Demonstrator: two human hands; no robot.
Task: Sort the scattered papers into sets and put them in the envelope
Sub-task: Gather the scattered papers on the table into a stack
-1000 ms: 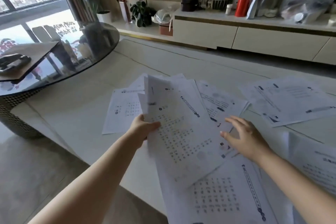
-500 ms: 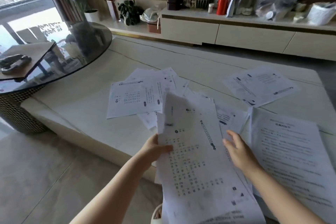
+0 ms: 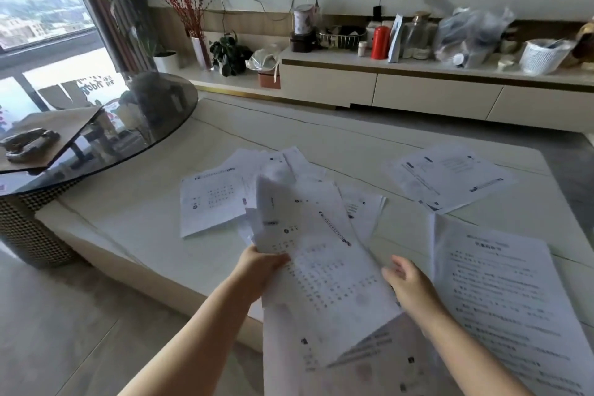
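Papers: gathered stack at 6 o'clock, pinched by left hand. Right hand, fingers relaxed, touches its edge. Sorting underway; next, collect loose sheet at 10 o'clock.

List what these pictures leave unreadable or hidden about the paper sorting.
- Print on the held sheets: head view, too blurred to read.
- Right hand fingertips: behind the held sheets' edge, so its grip is unclear.
- Lowest sheets: cut off by the bottom frame edge.
- Envelope: none identifiable in view.
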